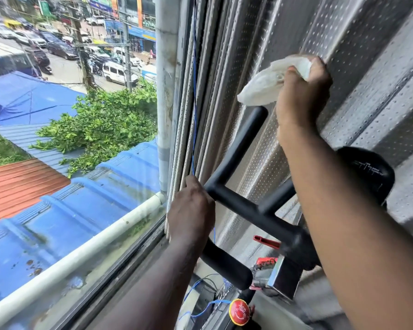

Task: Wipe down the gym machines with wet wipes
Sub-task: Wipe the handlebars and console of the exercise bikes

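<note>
A black padded handlebar (239, 203) of an exercise bike fills the middle of the view, its left prong rising to a rounded tip. My left hand (191, 208) grips the handlebar at its left bend, fingers curled around the bar. My right hand (303, 91) holds a crumpled white wet wipe (270, 82) just above the tip of the upright prong; whether the wipe touches the tip cannot be told. A black pad (365, 172) on the bar's right side shows behind my right forearm.
A perforated metal wall panel (367, 55) stands close behind the handlebar. A large window (81, 186) at the left looks onto blue roofs and a street. A red round knob (239, 312), a chrome bracket (285, 277) and blue wires (200, 287) sit below the bar.
</note>
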